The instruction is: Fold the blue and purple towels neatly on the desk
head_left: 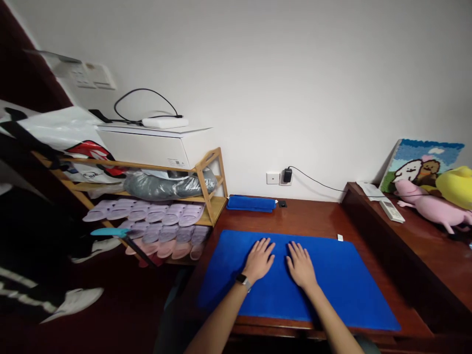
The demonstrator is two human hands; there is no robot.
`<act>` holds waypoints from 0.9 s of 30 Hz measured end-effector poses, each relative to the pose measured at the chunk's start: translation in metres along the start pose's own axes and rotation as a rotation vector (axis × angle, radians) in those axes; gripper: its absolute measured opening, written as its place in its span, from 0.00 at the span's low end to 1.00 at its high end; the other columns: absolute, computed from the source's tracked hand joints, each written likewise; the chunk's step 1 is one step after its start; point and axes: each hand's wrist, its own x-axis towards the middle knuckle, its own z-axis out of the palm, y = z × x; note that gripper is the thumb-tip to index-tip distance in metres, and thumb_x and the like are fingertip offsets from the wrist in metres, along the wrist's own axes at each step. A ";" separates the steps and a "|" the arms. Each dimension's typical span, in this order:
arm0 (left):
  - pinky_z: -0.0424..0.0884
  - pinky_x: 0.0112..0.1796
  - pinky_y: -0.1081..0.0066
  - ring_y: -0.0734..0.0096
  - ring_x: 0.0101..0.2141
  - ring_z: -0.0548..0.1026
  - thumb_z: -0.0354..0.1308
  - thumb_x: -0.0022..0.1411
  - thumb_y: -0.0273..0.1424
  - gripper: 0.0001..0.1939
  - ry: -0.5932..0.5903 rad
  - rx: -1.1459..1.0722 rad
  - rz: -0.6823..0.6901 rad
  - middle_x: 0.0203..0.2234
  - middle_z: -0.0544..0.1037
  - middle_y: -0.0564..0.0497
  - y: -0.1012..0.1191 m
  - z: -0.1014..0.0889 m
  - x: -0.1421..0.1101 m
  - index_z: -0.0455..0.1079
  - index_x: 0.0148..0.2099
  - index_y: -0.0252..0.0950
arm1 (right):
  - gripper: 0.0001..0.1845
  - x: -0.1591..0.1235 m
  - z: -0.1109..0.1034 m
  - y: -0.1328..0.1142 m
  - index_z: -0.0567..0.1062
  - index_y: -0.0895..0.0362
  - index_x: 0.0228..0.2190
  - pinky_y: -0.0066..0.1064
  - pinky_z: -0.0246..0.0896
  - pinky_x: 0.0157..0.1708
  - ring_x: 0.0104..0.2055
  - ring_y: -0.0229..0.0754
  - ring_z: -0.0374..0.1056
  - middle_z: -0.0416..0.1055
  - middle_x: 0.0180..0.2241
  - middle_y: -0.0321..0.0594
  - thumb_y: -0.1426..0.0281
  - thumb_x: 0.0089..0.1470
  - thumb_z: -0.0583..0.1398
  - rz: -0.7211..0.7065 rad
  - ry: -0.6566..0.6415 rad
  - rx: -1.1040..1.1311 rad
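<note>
A blue towel (332, 285) is spread out on the brown wooden desk (313, 214), with a small white tag (339, 238) at its far right edge. My left hand (259, 259) rests palm down on the towel, its fingers stretched forward; a watch (243, 280) is on that wrist. To the right, my right hand (301, 264) also lies flat on the towel with spread fingers. Neither hand holds anything. Beyond them, a folded blue towel (251, 203) lies at the back of the desk near the wall.
Left of the desk stands a wooden rack (212, 206) with slippers (158, 214) and a white box (147, 146). A black charger (287, 174) is plugged into the wall. On the raised right side are a remote (391, 211) and a pink plush toy (431, 206). A person's shoe (79, 302) shows at left.
</note>
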 end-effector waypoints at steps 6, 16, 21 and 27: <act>0.58 0.71 0.44 0.49 0.73 0.63 0.47 0.78 0.40 0.27 -0.037 0.023 -0.118 0.73 0.67 0.42 -0.022 0.022 0.025 0.67 0.74 0.44 | 0.38 0.047 0.009 -0.008 0.58 0.59 0.75 0.51 0.37 0.78 0.80 0.50 0.45 0.52 0.77 0.45 0.58 0.72 0.42 0.015 -0.112 0.000; 0.61 0.70 0.44 0.47 0.73 0.62 0.46 0.77 0.49 0.33 0.025 0.196 -0.380 0.74 0.65 0.40 -0.188 -0.035 -0.042 0.64 0.76 0.42 | 0.50 0.011 0.015 0.253 0.68 0.42 0.71 0.65 0.54 0.67 0.76 0.65 0.54 0.62 0.73 0.55 0.39 0.52 0.46 0.417 0.260 0.177; 0.58 0.71 0.43 0.46 0.74 0.61 0.45 0.77 0.48 0.35 -0.004 0.201 -0.397 0.75 0.63 0.38 -0.187 -0.040 -0.042 0.62 0.77 0.38 | 0.51 0.006 0.012 0.282 0.69 0.30 0.68 0.73 0.51 0.64 0.72 0.74 0.58 0.67 0.69 0.54 0.34 0.43 0.49 0.439 0.345 0.297; 0.55 0.72 0.43 0.47 0.74 0.61 0.43 0.78 0.44 0.32 0.043 0.168 -0.362 0.74 0.66 0.39 -0.130 -0.037 -0.017 0.62 0.77 0.39 | 0.49 0.011 -0.008 0.166 0.69 0.53 0.70 0.66 0.47 0.72 0.76 0.69 0.55 0.64 0.71 0.60 0.43 0.61 0.38 0.303 0.362 0.125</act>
